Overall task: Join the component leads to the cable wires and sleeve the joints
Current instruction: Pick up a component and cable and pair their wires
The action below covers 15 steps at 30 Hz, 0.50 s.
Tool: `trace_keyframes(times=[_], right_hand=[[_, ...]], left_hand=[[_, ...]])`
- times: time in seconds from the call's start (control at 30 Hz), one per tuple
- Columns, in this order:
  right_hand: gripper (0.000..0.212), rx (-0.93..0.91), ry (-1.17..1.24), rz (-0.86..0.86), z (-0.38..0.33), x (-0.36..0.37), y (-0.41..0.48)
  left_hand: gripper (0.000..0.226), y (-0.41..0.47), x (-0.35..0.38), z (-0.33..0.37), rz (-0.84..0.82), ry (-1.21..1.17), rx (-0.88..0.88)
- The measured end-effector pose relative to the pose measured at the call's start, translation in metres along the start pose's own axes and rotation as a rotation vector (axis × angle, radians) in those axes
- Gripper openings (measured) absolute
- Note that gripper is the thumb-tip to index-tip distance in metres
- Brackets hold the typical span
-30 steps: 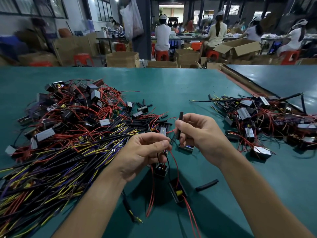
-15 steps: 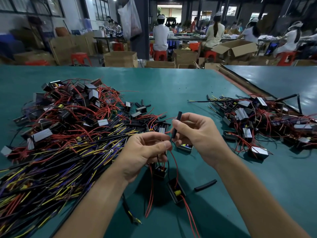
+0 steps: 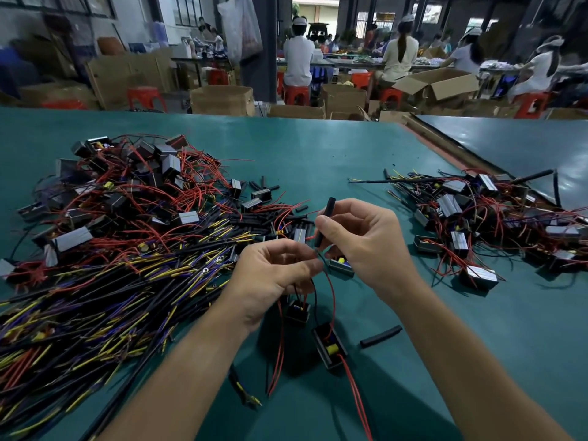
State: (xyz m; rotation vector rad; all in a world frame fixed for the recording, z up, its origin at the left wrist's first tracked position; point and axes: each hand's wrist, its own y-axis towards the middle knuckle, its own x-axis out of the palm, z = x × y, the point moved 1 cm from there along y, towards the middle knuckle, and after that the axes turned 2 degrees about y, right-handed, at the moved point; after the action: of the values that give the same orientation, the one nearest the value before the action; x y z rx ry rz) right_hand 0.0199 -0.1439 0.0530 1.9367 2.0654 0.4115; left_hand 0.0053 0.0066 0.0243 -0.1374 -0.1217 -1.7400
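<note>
Right at the middle of the frame, both hands meet above the green table (image 3: 318,148). The right hand (image 3: 366,246) pinches a black sleeve (image 3: 325,221) between thumb and forefinger, with the other fingers curled behind it. The sleeve stands nearly upright, its top leaning slightly right and clear of the fingers. The left hand (image 3: 270,281), just below and to the left, has its fingers curled, and its thumb and forefinger pinch thin wires (image 3: 333,294) right at the sleeve's lower end. Whether the wire tips are inside the sleeve I cannot tell.

From that pinch, red and black wires drop to a component (image 3: 329,348), an open black box with a yellow part, lying on the table at lower centre. Red leads run from it toward the bottom edge. A smaller box (image 3: 297,311) lies just under the left hand. A loose sleeve (image 3: 381,336) lies to the right of the component, apart from it.

A heap of cables (image 3: 111,297), black with yellow, purple and red ends, fills the left half. Above it, at upper left, is a pile of boxes (image 3: 143,186) with red leads. Another pile (image 3: 493,224) sits at the right. Across the top, people (image 3: 297,58) sit on red stools among cartons.
</note>
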Motion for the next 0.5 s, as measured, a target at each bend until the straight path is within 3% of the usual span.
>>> trace_keyframes(times=[0.27,0.5], right_hand=[[0.007,0.033,-0.012,-0.040,0.0041,-0.0013,-0.0008],[0.010,0.107,-0.038,-0.175,0.0098,-0.0033,0.0017]], left_hand=[[0.017,0.0015,-0.0006,-0.0010,0.000,0.022,0.008],[0.025,0.0045,-0.0039,-0.0042,0.018,-0.010,-0.006]])
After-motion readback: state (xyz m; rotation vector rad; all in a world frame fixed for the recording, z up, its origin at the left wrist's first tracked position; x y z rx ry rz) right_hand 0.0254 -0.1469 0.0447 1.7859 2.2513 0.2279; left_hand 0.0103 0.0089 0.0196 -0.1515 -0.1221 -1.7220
